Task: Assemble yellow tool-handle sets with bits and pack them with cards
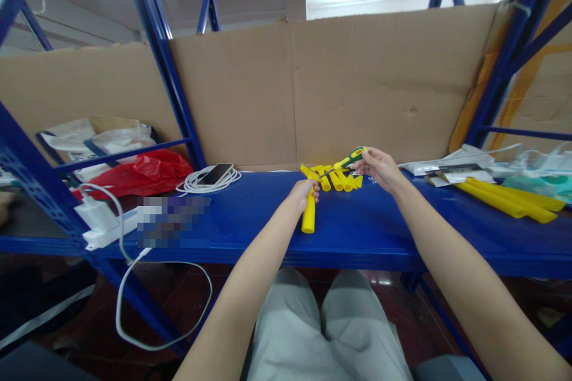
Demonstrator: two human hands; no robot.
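Cardboard sheet (379, 80) stands along the back of the blue shelf (250, 223). Red bag (149, 172) at the left end, long yellow tubes (496, 201) lying at the right end. Right hand (379, 168): mostly closed, thumb and fingers pinching the butt of the screwdriver handle. Left hand (304, 193): curled closed around the upper part of a yellow tube (308, 220), lower end poking out toward the person, above the shelf's front half. Screwdriver (351, 159) spans between the hands, shaft angled down-left to the left hand; can't tell if the tip touches the tube. Short yellow pieces (346, 182) lie in a cluster just behind.
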